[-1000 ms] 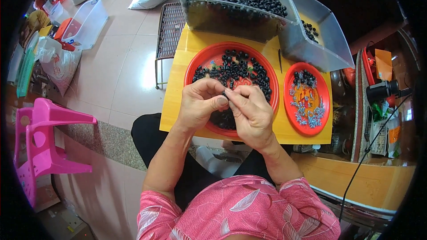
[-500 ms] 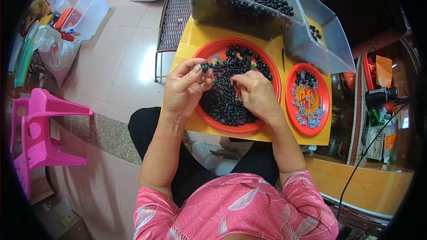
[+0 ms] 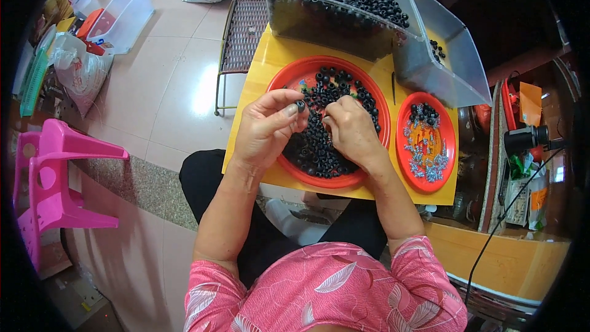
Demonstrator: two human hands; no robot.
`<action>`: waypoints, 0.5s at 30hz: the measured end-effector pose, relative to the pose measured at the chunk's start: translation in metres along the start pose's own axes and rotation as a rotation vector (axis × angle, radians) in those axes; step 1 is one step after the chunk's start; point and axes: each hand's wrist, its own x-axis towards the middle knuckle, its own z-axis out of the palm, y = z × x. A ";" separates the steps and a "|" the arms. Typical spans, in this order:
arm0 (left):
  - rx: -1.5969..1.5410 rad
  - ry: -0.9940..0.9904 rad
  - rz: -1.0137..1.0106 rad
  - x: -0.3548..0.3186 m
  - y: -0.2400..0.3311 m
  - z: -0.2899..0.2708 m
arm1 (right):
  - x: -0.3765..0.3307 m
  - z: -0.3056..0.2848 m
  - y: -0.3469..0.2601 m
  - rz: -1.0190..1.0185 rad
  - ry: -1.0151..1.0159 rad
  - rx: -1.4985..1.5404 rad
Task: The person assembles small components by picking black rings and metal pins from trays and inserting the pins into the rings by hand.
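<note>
Black: pinching 1 bead [image 3: 300, 106] in left hand [image 3: 265, 128] above tray [image 3: 332, 182], near left edge; curling right hand [image 3: 354, 132], unclear if empty, just rightward.

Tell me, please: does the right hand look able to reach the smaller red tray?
Probably yes. The right hand is over the larger red tray, and the smaller red tray lies to its right on the yellow table; nothing tall seems to stand between them.
</note>
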 end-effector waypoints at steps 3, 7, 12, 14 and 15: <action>0.062 -0.034 -0.005 -0.002 -0.001 0.005 | -0.002 -0.016 -0.004 0.044 0.091 0.291; 0.098 -0.069 -0.044 -0.003 -0.006 0.008 | -0.007 -0.029 -0.009 0.440 -0.112 1.253; 0.145 -0.111 -0.066 -0.004 -0.010 0.011 | -0.018 -0.030 -0.007 0.492 -0.114 1.634; 0.155 -0.122 -0.072 -0.005 -0.010 0.011 | -0.019 -0.030 -0.009 0.512 -0.121 1.710; 0.163 -0.131 -0.078 -0.005 -0.010 0.011 | -0.020 -0.030 -0.010 0.510 -0.121 1.710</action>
